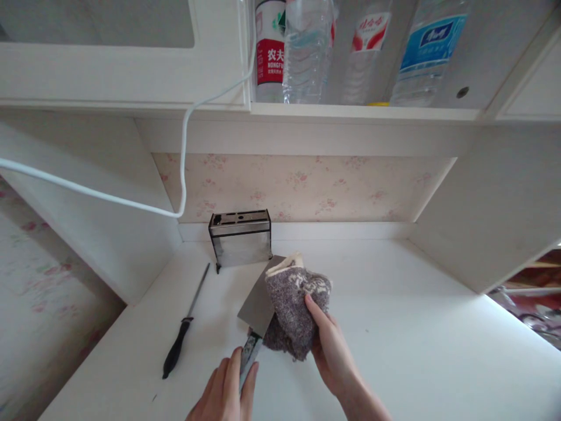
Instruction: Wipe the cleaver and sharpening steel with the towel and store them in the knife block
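Observation:
My left hand is closed round the grey, worn handle of a cleaver, whose broad blade points up and away over the white tabletop. My right hand grips a folded grey-brown cloth with a pale patterned edge. The cloth lies against the right part of the blade and hides it there. Left of the cleaver, a sharpening steel with a black handle rests on the tabletop. Just beyond the blade stands a metal knife block with slots in its black-edged top.
A white tabletop runs back to a floral-papered wall, with white side panels left and right. Overhead, a white cabinet shelf holds several plastic bottles. A white cable hangs down at the left.

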Tool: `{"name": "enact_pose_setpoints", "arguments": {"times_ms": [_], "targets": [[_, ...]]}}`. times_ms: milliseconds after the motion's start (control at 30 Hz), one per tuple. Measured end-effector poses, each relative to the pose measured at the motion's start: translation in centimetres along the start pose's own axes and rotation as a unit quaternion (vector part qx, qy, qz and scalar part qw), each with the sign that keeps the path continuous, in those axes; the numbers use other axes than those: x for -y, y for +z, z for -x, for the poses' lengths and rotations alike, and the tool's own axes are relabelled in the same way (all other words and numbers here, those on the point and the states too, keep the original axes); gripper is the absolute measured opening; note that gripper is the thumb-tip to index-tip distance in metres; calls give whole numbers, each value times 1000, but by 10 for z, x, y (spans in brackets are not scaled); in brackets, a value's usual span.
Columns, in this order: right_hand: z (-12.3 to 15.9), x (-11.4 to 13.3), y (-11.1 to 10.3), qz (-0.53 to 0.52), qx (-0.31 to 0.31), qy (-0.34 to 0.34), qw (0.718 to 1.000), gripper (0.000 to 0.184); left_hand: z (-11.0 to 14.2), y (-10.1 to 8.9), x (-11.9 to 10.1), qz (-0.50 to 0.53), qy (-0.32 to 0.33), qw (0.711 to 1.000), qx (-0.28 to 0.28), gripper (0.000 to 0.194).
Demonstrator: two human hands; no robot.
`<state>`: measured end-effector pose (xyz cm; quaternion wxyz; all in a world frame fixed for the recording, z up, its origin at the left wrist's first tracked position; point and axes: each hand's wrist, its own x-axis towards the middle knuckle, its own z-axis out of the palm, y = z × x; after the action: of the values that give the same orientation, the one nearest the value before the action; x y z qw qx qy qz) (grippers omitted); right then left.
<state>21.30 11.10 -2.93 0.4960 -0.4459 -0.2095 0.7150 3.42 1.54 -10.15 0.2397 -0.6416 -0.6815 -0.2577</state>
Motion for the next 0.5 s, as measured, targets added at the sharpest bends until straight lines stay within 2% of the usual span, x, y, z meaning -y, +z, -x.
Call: {"name": "enact_pose_setpoints", "arguments": {"times_ms": [100, 200, 367, 500], "targets": [[5, -11, 2, -1, 27, 17, 999, 58, 0, 2, 2, -20, 42, 999, 10, 30], [11, -15, 1, 10, 44, 5, 999, 55, -1, 1, 6, -38, 74, 996, 24, 30], [17, -16, -1, 43, 38, -15, 998, 54, -1, 1, 14, -78, 141, 986, 36, 26], [10, -16, -2, 36, 60, 43, 997, 57, -2, 0, 12, -74, 137, 987, 40, 27]]}}
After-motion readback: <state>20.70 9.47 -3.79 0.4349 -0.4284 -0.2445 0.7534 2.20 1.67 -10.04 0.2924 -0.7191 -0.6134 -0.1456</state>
